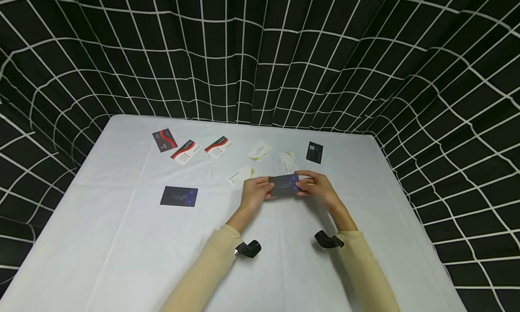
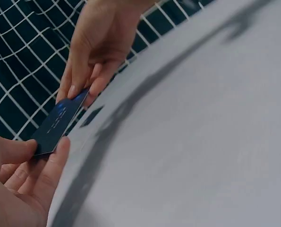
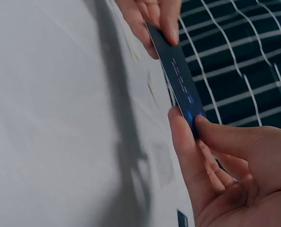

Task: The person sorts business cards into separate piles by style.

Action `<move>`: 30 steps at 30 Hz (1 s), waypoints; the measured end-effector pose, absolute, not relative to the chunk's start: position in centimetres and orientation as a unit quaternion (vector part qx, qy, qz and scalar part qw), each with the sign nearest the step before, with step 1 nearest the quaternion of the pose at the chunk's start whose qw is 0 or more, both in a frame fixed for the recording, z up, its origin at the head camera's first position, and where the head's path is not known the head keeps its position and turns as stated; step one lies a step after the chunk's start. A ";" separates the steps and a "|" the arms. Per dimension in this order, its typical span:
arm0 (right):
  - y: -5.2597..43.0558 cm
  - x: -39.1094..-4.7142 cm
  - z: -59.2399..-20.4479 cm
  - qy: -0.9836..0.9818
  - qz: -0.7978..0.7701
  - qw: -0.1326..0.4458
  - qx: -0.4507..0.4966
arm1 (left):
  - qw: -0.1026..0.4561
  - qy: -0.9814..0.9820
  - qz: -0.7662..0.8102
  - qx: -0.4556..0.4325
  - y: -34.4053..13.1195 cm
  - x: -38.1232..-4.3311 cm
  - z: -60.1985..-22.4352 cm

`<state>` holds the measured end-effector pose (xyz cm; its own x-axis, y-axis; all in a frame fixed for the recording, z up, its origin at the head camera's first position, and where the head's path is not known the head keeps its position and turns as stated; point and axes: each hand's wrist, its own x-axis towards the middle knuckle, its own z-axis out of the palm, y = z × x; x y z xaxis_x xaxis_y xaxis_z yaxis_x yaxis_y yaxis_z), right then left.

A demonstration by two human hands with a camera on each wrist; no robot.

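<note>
A dark blue business card (image 1: 283, 185) with glowing blue spots and faint pale print is held up above the white table by both hands. My left hand (image 1: 254, 191) pinches its left end, thumb on the printed face and fingers beneath. At the other end my right hand (image 1: 318, 185) pinches the card by the blue spots, as the right wrist view also shows. Just behind the held card lie two white cards with yellow-green trim, one on the left (image 1: 240, 177) and one on the right (image 1: 289, 162).
A matching dark blue card (image 1: 179, 196) lies at the left. Farther back are a dark red-striped card (image 1: 164, 140), two white-and-red cards (image 1: 186, 152) (image 1: 218, 147), another white-and-yellow card (image 1: 259, 151) and a black card (image 1: 314, 152). A black curtain with white grid lines (image 1: 227, 54) surrounds the table (image 1: 134, 258).
</note>
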<state>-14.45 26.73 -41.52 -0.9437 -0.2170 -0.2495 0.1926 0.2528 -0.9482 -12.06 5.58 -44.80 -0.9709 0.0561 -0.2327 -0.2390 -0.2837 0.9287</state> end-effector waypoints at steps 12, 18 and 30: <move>18.8 -13.4 -43.1 0.794 -0.591 0.142 -0.013 | 0.053 0.691 0.714 -0.097 -2.2 -11.4 -44.6; 14.5 -13.1 -43.0 0.793 -0.589 0.155 -0.016 | 0.022 0.733 0.666 -0.136 -6.4 -10.6 -44.3; 5.5 -13.2 -44.3 0.783 -0.594 0.182 -0.022 | -0.035 0.821 0.549 -0.153 -14.3 -9.2 -44.2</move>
<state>-13.24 5.54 -44.31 -0.9328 -0.2502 -0.2592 0.1825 0.2923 -0.9388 -9.15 -14.34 -44.16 -0.9507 -0.2896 -0.1111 -0.2131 0.3497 0.9123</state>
